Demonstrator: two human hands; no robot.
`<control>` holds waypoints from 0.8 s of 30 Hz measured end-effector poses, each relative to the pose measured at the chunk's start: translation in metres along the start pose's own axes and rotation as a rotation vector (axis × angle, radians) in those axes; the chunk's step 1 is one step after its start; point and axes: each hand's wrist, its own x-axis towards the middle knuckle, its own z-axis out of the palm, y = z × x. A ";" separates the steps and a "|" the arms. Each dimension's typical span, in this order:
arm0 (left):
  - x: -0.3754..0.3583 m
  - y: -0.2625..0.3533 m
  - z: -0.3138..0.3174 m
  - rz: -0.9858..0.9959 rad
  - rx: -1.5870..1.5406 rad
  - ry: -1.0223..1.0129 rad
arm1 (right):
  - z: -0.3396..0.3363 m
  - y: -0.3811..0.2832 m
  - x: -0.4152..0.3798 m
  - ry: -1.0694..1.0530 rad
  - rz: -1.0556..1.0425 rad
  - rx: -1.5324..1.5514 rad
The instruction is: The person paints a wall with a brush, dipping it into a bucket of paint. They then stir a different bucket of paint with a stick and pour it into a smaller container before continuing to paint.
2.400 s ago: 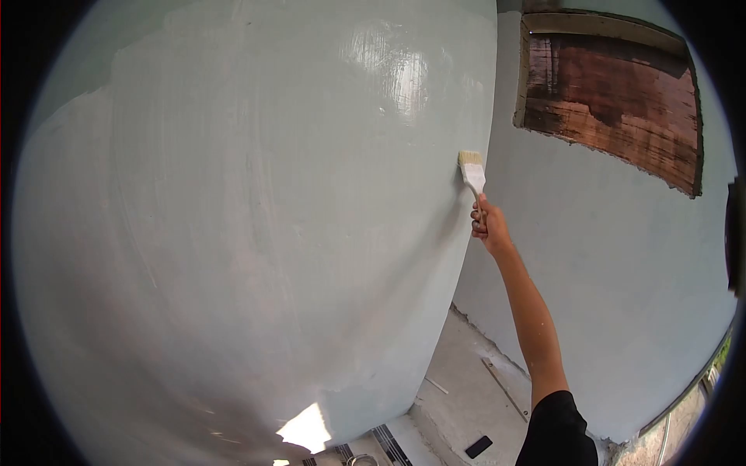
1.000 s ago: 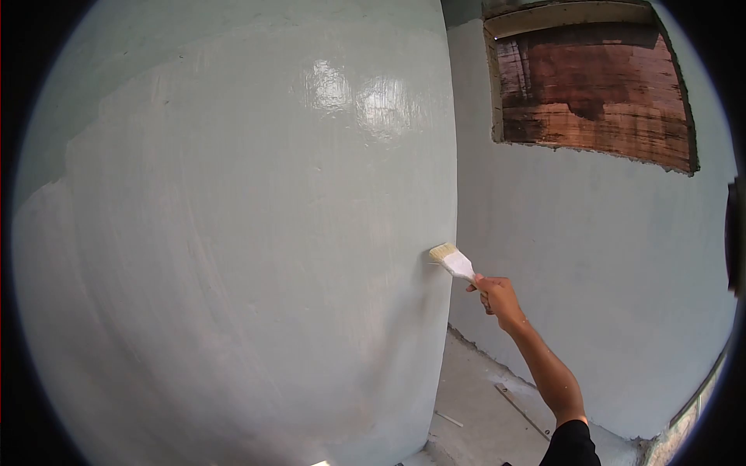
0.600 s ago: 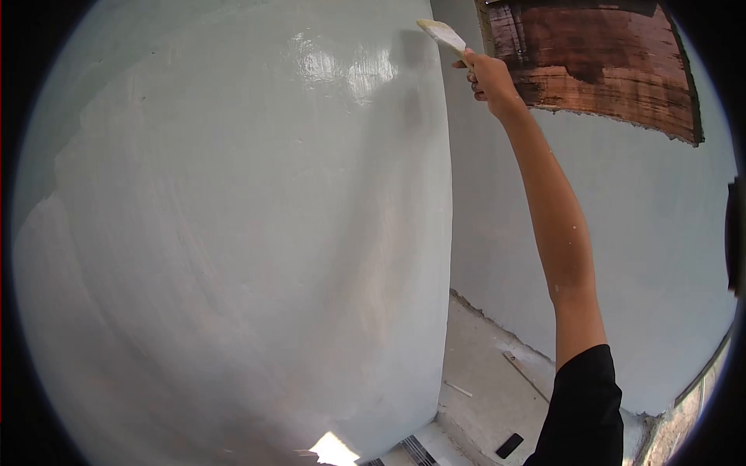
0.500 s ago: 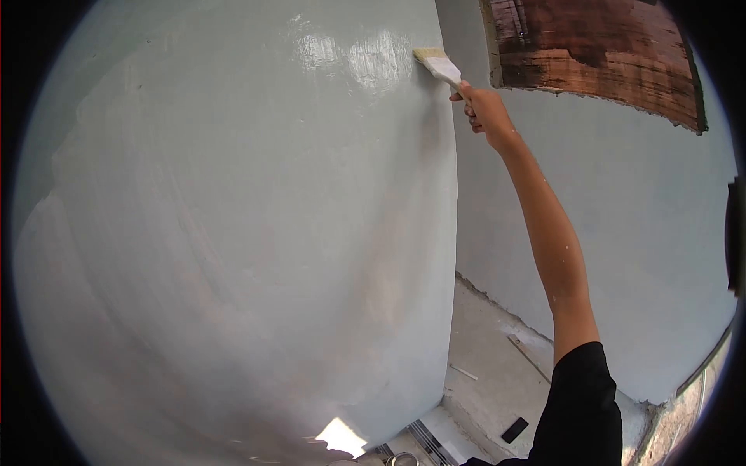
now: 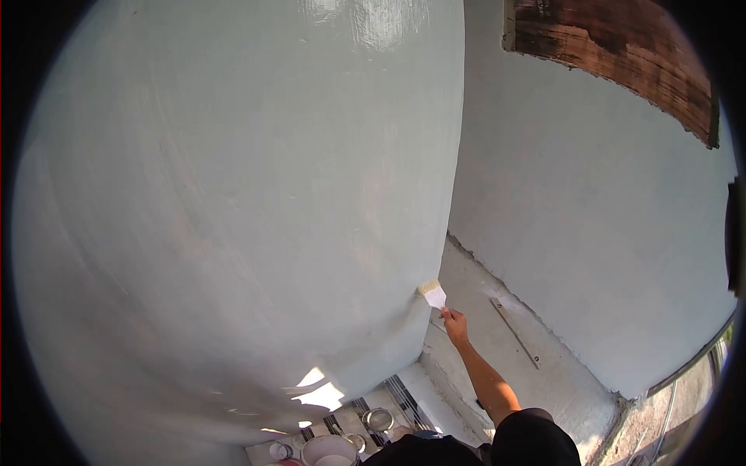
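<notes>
My right hand [image 5: 454,323] is closed around the handle of a wide, flat paintbrush [image 5: 433,294] with a white body and pale bristles. Its bristles meet the pale grey-green wall [image 5: 295,194] low down, close to the wall's right-hand edge. Glossy wet-looking patches show high on this wall, and streaky brush marks run across its left part. My right arm reaches forward and down from a black sleeve. I do not see my left hand.
Several open containers, including a pale tub [image 5: 330,446] and a round metal tin [image 5: 379,420], stand on the striped floor below. A long thin bar [image 5: 514,334] lies on a concrete ledge. A reddish-brown wooden panel [image 5: 622,66] is set in the right wall [image 5: 575,202].
My right hand has carried the paintbrush from high on the wall to low near its right edge. The view has tilted down, bringing the containers into sight.
</notes>
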 end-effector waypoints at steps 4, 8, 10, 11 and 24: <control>-0.011 0.069 -0.005 -0.244 -0.235 -0.045 | -0.010 0.065 -0.050 -0.113 0.154 -0.275; 0.006 0.072 0.000 0.009 -0.034 0.019 | -0.023 0.029 -0.093 -0.329 0.478 -0.175; -0.010 0.113 0.005 0.158 0.013 0.018 | -0.026 -0.021 -0.113 -0.472 0.479 -0.153; -0.014 0.131 0.009 0.173 0.041 0.010 | -0.026 -0.039 -0.121 -0.538 0.512 -0.093; -0.026 0.196 0.061 0.443 0.061 -0.185 | 0.077 -0.182 -0.234 -1.241 0.028 -0.737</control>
